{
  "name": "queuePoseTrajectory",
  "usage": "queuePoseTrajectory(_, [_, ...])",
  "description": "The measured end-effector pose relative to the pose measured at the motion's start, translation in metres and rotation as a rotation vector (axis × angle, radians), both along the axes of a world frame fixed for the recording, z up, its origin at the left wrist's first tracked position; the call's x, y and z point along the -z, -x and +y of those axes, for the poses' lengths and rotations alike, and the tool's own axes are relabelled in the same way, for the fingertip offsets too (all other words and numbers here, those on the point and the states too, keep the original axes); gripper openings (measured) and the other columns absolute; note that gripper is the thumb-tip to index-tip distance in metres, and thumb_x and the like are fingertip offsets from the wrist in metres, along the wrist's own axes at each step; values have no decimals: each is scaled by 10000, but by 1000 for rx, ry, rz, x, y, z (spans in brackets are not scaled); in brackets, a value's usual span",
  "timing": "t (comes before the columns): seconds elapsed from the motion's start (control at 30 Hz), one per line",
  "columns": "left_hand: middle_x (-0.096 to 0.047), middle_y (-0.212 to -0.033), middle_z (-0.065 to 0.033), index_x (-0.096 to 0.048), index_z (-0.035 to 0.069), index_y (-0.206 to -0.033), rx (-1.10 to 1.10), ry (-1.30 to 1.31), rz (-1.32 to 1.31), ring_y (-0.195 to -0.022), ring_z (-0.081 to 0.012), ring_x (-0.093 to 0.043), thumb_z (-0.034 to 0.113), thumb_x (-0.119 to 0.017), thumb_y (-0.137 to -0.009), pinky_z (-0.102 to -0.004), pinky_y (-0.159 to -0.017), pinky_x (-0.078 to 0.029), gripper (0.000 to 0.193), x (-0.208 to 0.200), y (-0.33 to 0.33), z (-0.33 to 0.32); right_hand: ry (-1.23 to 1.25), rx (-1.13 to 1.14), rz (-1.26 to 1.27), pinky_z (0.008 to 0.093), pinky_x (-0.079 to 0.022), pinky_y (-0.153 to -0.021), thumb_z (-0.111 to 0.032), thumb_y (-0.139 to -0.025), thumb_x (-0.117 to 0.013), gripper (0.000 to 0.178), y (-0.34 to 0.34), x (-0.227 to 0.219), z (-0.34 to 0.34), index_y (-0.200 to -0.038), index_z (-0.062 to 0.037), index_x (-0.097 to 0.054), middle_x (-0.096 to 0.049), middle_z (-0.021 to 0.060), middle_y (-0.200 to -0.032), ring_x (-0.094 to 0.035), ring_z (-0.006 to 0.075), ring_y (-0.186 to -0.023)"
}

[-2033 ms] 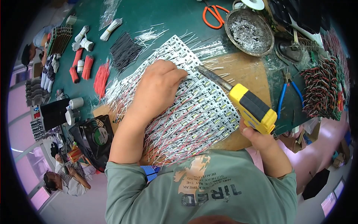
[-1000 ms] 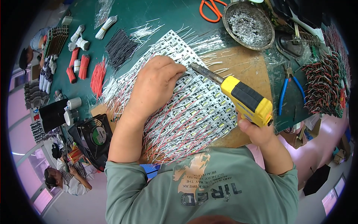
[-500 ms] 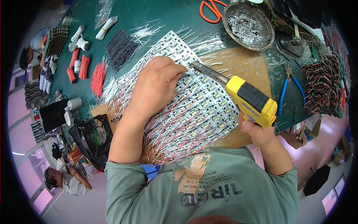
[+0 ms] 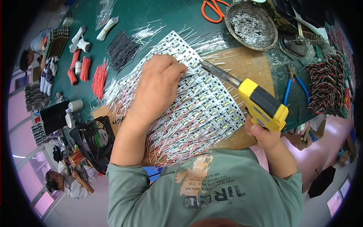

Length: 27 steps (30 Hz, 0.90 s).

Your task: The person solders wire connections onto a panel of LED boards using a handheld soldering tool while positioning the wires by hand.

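A sheet of white LED circuit boards (image 4: 211, 98) lies slanted in front of me, with rows of thin red and white wires (image 4: 170, 132) trailing across it. My left hand (image 4: 159, 85) rests over the upper part of the sheet, thumb and fingertips pinched together. What they pinch is too small to make out. In my right hand (image 4: 264, 134) is a yellow and black soldering gun (image 4: 262, 104), gripped by its handle. Its metal tip points left and sits close to the sheet's upper right edge, a little apart from my left fingertips.
A brown board (image 4: 253, 72) lies under the sheet. Beyond it are a round pan of silvery scraps (image 4: 252, 28), orange-handled scissors (image 4: 214, 10) and blue-handled pliers (image 4: 291, 85). Black wires (image 4: 123, 49) and red wires (image 4: 100, 80) lie left, near a fan (image 4: 100, 138). Another person (image 4: 73, 181) sits lower left.
The soldering gun in my right hand has moved right, its tip drawing away from my left fingertips. My left hand has shifted very slightly up and left, still pinched.
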<state>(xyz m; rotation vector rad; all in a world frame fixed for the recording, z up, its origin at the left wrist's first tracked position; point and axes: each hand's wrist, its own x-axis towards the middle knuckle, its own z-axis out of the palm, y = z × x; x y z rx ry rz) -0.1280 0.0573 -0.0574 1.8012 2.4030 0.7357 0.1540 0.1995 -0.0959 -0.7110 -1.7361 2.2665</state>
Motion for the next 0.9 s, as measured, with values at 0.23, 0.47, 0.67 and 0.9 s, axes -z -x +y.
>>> queuePoseTrajectory(0.23, [-623,-862,-72,-695,76,-905,88,-11,29,-849,-286,-592,8,-699,-753,-393,-761,-450,166,2,-12,-1,-14,-23,-80,271,-383,-529,-378,-834,-741,573,-10,-10,-1,-1227,-25,-520,-514,26,-717,-474,121,-605])
queuePoseTrajectory(0.47, [-626,-856,-69,-700,82,-911,76,45,39,-842,-283,-599,28,-703,-769,-394,-746,-461,152,4,-11,-3,26,-160,-49,274,-429,-634,-75,-844,-684,265,-11,-11,4,-1084,-17,-589,-579,4,-807,-519,101,-702])
queuePoseTrajectory(0.67, [-623,-859,-84,-699,74,-913,78,40,23,-844,-295,-601,32,-704,-772,-407,-744,-479,147,5,-10,-2,-104,-142,-54,274,-428,-629,-107,-819,-712,301,-3,-10,3,-1067,-4,-577,-571,4,-787,-508,99,-689])
queuePoseTrajectory(0.9, [-626,-867,-85,-700,75,-910,79,46,13,-847,-296,-607,26,-702,-768,-403,-740,-487,150,4,-9,-2,-53,-102,-50,269,-432,-635,-120,-817,-713,324,-2,-14,0,-1083,3,-575,-573,8,-801,-502,90,-696])
